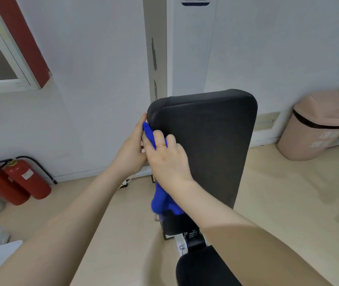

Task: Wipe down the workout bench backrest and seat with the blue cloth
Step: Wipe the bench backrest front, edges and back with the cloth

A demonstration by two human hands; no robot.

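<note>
Backrest (210, 149) padding, black and raised at a tilt, is seen in the middle of the view, with its rounded top edge close to the white wall (102, 79) behind. At its upper left edge the blue cloth (149, 134) is pressed against the side of the pad; a longer part of the cloth hangs down along the same edge and is seen again below the right wrist. The right hand (167, 159) is laid over the cloth with fingers curled onto it, a gold ring (161, 145) being worn on one finger. The left hand (132, 150) is placed just beside it at the pad's left edge, fingers closed toward the cloth; whether the cloth or only the pad edge is gripped cannot be told. The seat (203, 267) is seen at the bottom, below the hinge.

Open floor (288, 193) is left to the right of the bench and to its left. Two red extinguishers (18, 180) are stood against the wall at far left, well apart from the bench. A pink bin (317, 129) is stood in the right corner with its lid down, so its contents are hidden.
</note>
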